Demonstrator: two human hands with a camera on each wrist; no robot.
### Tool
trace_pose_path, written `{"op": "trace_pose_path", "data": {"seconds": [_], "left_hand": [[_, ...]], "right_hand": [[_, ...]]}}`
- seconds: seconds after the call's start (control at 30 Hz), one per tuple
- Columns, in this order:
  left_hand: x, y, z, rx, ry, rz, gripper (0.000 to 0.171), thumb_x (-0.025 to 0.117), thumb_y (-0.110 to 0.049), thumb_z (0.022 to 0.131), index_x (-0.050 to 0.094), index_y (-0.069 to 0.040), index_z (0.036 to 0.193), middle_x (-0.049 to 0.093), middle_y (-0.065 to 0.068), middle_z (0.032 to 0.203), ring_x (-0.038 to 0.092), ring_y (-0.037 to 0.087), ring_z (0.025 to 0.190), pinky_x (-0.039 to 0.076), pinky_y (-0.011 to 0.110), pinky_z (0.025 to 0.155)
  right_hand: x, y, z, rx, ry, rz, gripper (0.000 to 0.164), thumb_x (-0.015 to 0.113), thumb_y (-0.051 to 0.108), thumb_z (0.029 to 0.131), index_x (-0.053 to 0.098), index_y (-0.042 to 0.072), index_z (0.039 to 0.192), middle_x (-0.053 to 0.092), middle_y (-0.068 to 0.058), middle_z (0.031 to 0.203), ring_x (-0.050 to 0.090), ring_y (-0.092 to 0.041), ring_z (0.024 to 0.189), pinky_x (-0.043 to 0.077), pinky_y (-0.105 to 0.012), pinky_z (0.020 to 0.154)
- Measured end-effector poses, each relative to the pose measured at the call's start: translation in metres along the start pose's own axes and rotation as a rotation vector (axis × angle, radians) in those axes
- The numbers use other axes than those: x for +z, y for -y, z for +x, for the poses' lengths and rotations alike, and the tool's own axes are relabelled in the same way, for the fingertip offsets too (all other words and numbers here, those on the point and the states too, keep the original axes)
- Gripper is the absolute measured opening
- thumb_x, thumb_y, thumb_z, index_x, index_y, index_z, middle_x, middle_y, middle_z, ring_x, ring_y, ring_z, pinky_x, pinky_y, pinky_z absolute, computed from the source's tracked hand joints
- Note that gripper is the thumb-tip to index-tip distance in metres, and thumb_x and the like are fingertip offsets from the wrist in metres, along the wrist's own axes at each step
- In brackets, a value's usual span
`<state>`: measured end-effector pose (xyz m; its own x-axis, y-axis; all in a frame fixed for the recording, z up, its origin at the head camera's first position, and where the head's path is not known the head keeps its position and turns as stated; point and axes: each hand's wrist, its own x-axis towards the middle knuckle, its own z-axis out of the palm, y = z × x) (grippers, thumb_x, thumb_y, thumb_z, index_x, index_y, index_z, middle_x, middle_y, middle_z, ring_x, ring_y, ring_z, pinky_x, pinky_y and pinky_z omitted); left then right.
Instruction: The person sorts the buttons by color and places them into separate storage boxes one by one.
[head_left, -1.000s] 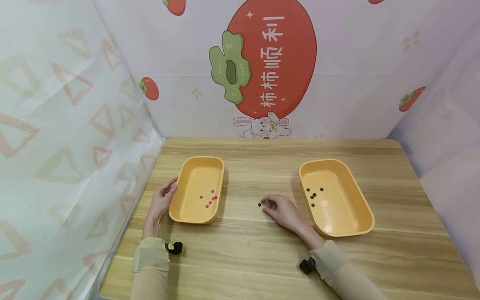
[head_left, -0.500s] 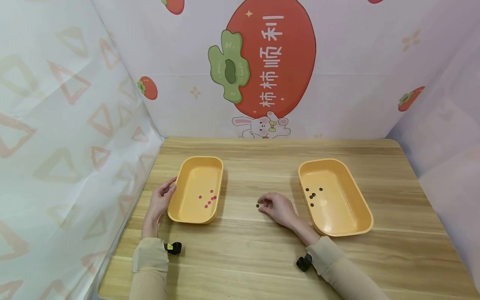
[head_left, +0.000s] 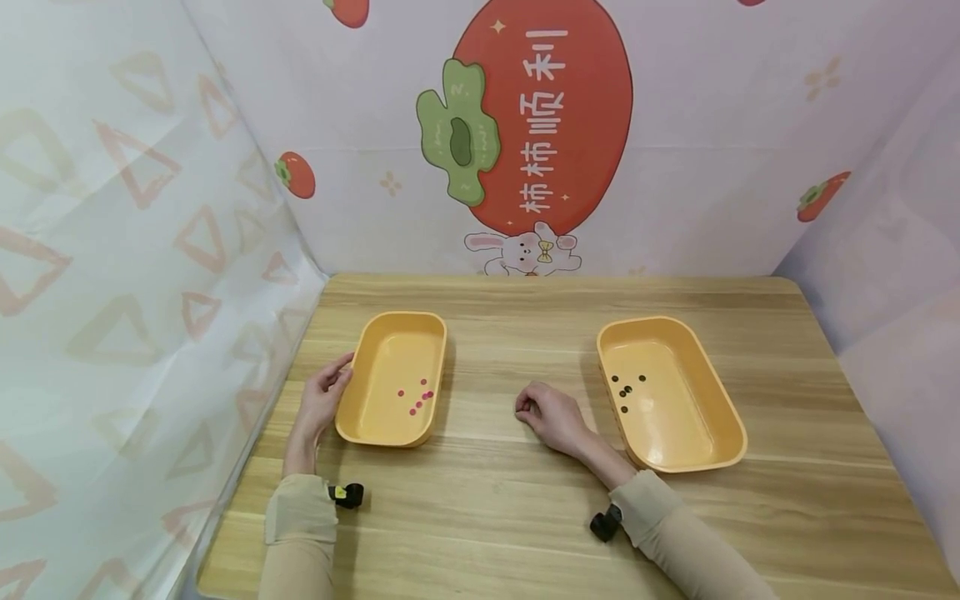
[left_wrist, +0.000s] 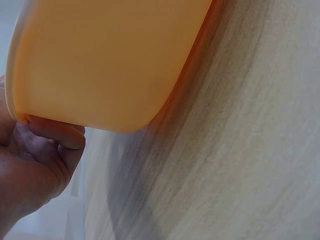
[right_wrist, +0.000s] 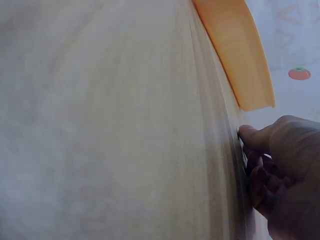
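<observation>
In the head view my left hand [head_left: 321,402] holds the left side of a yellow-orange tray [head_left: 382,429]; the left wrist view shows bent fingers [left_wrist: 60,132] right under its rim. Several small round pink pieces [head_left: 418,405] lie in that tray. Between the trays, my right hand [head_left: 553,417] rests low at the tabletop with thumb and forefinger pinched together. A small round black piece is between those fingertips, almost wholly hidden; a bit of it shows at the thumb tip in the right wrist view. Several similar black pieces [head_left: 625,409] lie in a second yellow-orange tray [head_left: 723,408].
Both trays stand on a wood-grain table [head_left: 480,517]. A patterned white cloth [head_left: 375,200] hangs behind the table and along its sides. The second tray stands just right of the right forearm. A black wrist camera [head_left: 606,523] sits at the right cuff.
The right hand has shifted slightly left, and its thumb and forefinger have come together over the black piece, which was visible on the table before. The left hand and both trays stay put.
</observation>
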<state>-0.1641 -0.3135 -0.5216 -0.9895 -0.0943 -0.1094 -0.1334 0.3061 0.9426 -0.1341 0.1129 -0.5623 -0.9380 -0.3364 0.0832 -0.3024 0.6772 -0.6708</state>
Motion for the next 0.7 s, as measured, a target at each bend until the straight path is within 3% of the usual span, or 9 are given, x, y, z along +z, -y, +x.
{"op": "trace_pose_path", "data": {"seconds": [0.17, 0.33, 0.47, 0.7], "left_hand": [[-0.001, 0.000, 0.000, -0.009, 0.004, 0.014, 0.048, 0.060, -0.017, 0.115, 0.056, 0.001, 0.158, 0.063, -0.016, 0.084, 0.058, -0.001, 0.080, 0.052, 0.015, 0.070], [-0.001, 0.001, 0.001, -0.022, 0.004, 0.019, 0.047, 0.059, -0.017, 0.115, 0.056, 0.000, 0.159, 0.062, -0.015, 0.085, 0.056, -0.001, 0.081, 0.050, 0.015, 0.070], [0.000, 0.000, 0.001, -0.025, 0.008, 0.016, 0.048, 0.058, -0.017, 0.115, 0.055, 0.000, 0.159, 0.062, -0.016, 0.085, 0.057, -0.001, 0.080, 0.051, 0.015, 0.070], [0.000, -0.001, 0.000, -0.023, 0.010, 0.019, 0.048, 0.058, -0.017, 0.115, 0.055, 0.001, 0.159, 0.062, -0.016, 0.085, 0.058, -0.002, 0.080, 0.052, 0.014, 0.071]], "right_hand": [[0.001, -0.001, -0.002, -0.014, -0.016, 0.034, 0.011, 0.082, 0.014, 0.100, 0.073, 0.016, 0.094, 0.067, 0.005, 0.082, 0.054, -0.002, 0.070, 0.047, -0.022, 0.066], [-0.001, -0.003, -0.004, 0.008, -0.016, 0.209, 0.002, 0.078, 0.007, 0.101, 0.077, 0.006, 0.101, 0.075, 0.000, 0.085, 0.063, -0.002, 0.076, 0.054, -0.021, 0.070], [-0.003, -0.005, -0.005, 0.028, -0.012, 0.328, 0.005, 0.080, 0.002, 0.097, 0.080, 0.001, 0.102, 0.079, -0.007, 0.090, 0.066, -0.003, 0.080, 0.056, -0.020, 0.072], [-0.014, 0.002, -0.015, 0.033, 0.012, 0.384, 0.011, 0.085, 0.001, 0.093, 0.082, 0.001, 0.103, 0.081, -0.010, 0.097, 0.066, 0.000, 0.082, 0.055, -0.019, 0.073]]}}
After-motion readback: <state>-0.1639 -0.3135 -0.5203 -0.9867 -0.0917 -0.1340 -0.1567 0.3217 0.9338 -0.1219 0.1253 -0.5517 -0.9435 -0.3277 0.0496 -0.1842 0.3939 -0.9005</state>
